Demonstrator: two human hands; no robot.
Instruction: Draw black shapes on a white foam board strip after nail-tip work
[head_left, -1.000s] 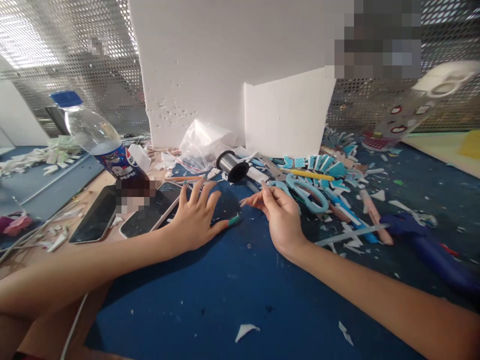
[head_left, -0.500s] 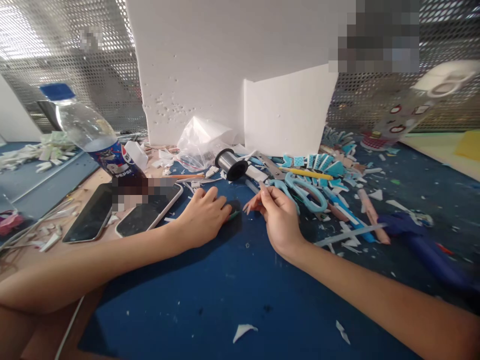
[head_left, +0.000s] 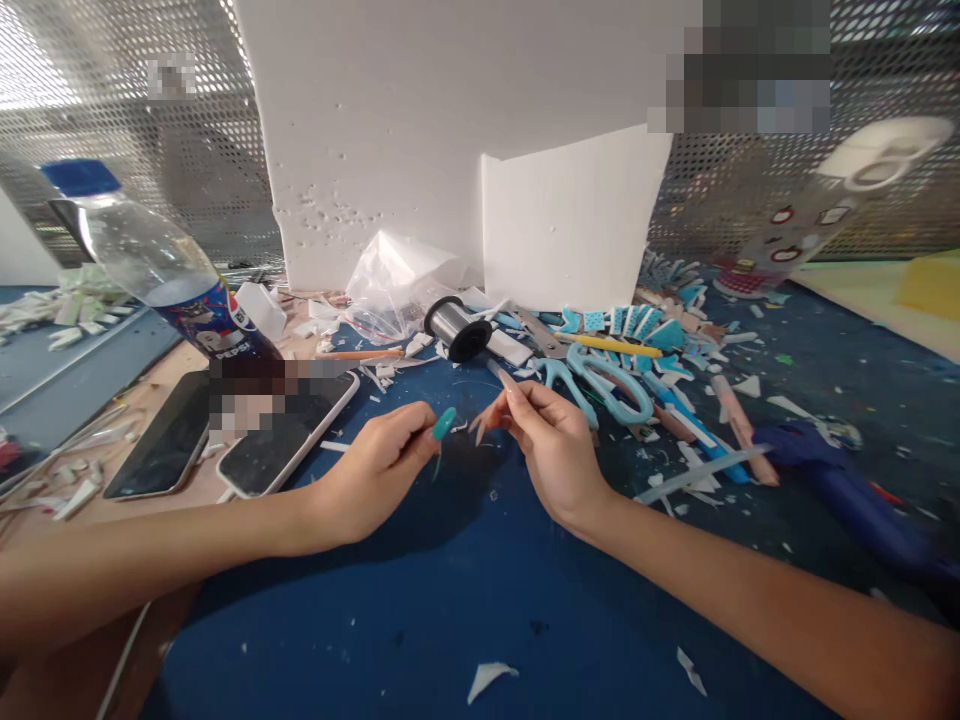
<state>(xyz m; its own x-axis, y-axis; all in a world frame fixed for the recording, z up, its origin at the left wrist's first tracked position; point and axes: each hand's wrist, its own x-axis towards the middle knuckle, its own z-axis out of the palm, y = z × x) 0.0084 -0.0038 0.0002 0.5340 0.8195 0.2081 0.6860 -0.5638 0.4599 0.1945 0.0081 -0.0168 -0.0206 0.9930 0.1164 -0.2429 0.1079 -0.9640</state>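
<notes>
My left hand (head_left: 386,465) is closed, held just above the blue mat, with a small teal piece (head_left: 444,424) pinched at the thumb tip. A thin dark strand hangs just below it. To its right, my right hand (head_left: 551,440) has thumb and forefinger pressed together, the other fingers curled beneath. A slim pale tip shows at that pinch, but what it belongs to is unclear. Beyond the hands lies a spool of silvery wire (head_left: 457,328) with black flanges. Light-blue scissors (head_left: 611,385) rest close behind my right hand.
Two phones (head_left: 289,440) lie at the left near a tilted-looking Pepsi bottle (head_left: 202,300). White foam boards (head_left: 574,220) stand at the back, a clear plastic bag (head_left: 397,280) before them. Foam scraps, a yellow pencil (head_left: 615,346) and a dark-blue glue gun (head_left: 840,480) lie to the right.
My left hand has lifted and drawn back to the left, turning so the teal piece shows at its thumb. My right hand stays pinched, almost in place.
</notes>
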